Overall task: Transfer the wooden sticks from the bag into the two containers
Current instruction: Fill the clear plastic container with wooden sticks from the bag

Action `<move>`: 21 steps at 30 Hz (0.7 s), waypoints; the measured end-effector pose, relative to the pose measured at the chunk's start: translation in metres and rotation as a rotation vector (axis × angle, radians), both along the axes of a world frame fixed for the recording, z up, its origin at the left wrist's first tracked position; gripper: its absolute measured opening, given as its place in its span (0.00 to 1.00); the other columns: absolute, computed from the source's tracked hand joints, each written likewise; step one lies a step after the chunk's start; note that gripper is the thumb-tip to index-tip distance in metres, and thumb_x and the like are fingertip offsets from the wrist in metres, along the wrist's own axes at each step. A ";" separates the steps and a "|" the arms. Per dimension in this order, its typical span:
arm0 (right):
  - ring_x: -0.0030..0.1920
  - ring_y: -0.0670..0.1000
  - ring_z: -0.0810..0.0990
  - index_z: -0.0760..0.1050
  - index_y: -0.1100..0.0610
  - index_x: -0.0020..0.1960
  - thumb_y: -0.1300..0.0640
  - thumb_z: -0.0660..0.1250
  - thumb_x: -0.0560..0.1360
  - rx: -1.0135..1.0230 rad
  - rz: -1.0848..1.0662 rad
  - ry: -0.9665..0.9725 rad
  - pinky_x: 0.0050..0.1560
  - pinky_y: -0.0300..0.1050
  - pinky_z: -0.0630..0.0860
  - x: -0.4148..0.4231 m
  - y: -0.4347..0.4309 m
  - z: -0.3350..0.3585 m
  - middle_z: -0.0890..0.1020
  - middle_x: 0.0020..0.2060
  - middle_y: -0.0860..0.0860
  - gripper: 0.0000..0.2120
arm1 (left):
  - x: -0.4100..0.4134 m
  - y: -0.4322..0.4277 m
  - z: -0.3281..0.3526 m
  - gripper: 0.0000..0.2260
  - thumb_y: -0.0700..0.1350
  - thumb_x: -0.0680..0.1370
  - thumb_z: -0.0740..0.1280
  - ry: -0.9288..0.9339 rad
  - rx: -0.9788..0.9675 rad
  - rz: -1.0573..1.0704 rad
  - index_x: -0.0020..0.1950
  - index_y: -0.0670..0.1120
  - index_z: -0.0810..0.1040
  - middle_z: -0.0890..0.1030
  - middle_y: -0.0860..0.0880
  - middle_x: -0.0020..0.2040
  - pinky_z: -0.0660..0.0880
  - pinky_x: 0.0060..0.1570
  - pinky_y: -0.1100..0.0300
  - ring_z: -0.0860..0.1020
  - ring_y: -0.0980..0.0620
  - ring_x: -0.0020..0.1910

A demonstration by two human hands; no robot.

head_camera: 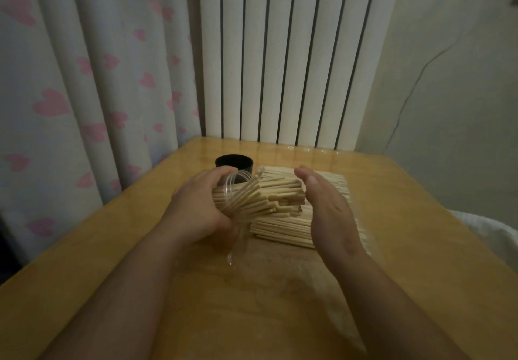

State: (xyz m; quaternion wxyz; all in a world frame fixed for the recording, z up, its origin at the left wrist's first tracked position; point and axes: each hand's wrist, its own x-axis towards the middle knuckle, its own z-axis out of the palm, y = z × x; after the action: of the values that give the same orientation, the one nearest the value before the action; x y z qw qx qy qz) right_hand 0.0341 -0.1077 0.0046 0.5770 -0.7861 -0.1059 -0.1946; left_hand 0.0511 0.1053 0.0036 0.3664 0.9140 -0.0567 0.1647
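My left hand point(196, 208) grips a clear plastic container point(235, 184) tipped on its side, its mouth facing right. A fanned bundle of pale wooden sticks point(269, 199) pokes out of that mouth. My right hand point(328, 208) is flat with straight fingers, its palm against the stick ends. Below and behind lies the clear bag point(347, 191) with a flat stack of sticks point(283, 229) in it. A black round container point(235, 163) stands upright just behind my left hand.
The wooden table point(252, 303) ends at a white radiator point(286, 56) at the back. A curtain with pink hearts point(84, 79) hangs at the left. A white cloth point(499, 239) shows past the table's right edge.
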 end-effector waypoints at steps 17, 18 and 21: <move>0.68 0.51 0.73 0.73 0.48 0.71 0.59 0.60 0.78 -0.836 0.063 0.264 0.68 0.46 0.69 0.008 -0.003 -0.023 0.76 0.67 0.48 0.22 | 0.007 0.001 -0.004 0.52 0.46 0.52 0.86 0.002 -0.155 0.104 0.73 0.62 0.69 0.76 0.57 0.68 0.72 0.66 0.41 0.74 0.48 0.66; 0.68 0.52 0.72 0.72 0.48 0.72 0.58 0.59 0.79 -0.901 0.061 0.261 0.68 0.48 0.69 0.010 -0.001 -0.027 0.75 0.67 0.49 0.22 | 0.007 0.000 -0.004 0.51 0.46 0.52 0.86 0.003 -0.153 0.104 0.73 0.62 0.69 0.75 0.57 0.68 0.71 0.66 0.41 0.73 0.48 0.66; 0.66 0.54 0.71 0.72 0.46 0.71 0.53 0.58 0.81 -1.039 0.000 0.241 0.66 0.52 0.69 0.017 0.001 -0.037 0.74 0.65 0.49 0.19 | 0.006 0.000 -0.004 0.51 0.46 0.53 0.86 0.005 -0.161 0.105 0.73 0.62 0.69 0.75 0.56 0.68 0.71 0.66 0.41 0.73 0.48 0.66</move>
State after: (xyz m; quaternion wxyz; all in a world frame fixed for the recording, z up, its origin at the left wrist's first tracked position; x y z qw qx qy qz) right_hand 0.0511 -0.1068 -0.0327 0.1199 -0.9850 -0.1214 -0.0250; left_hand 0.0572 0.1050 -0.0001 0.4298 0.8837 0.0055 0.1852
